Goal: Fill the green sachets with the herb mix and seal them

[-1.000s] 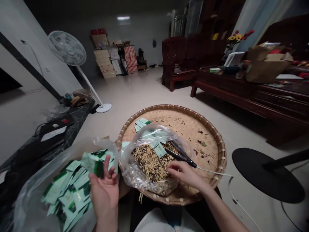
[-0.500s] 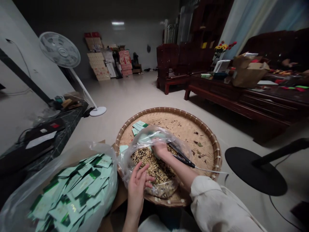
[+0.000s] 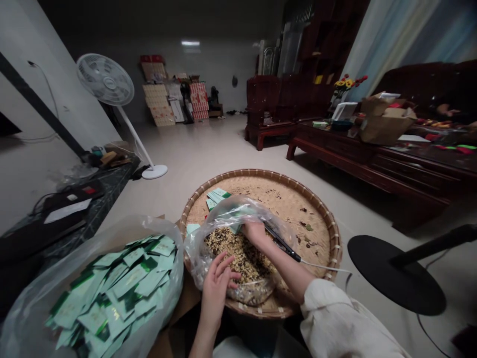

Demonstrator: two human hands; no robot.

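Note:
My left hand (image 3: 216, 283) is open, fingers apart, at the near edge of a clear plastic bag (image 3: 201, 248) of mixed black and pale grains (image 3: 233, 251). Inside the bag's mouth, my right hand (image 3: 255, 233) is curled, its fingertips partly hidden, with a light green sachet (image 3: 236, 227) at them. Just right of that hand lies a long black hair straightener (image 3: 285, 244) with a white cord. Everything rests on a round woven bamboo tray (image 3: 261, 173). A few more green sachets (image 3: 216, 197) lie at the tray's far left.
A large plastic bag (image 3: 164, 293) full of green sachets stands to the left. A white fan (image 3: 154, 171) is beyond it. At right are a black round stand base (image 3: 395, 273) and a dark wooden table (image 3: 372, 154) bearing a paper bag (image 3: 385, 122). Another person's hand shows far right.
The view has shifted slightly. My right hand has moved a little and covers more of the straightener's near arm. My left hand keeps nearly the same pose over the grains.

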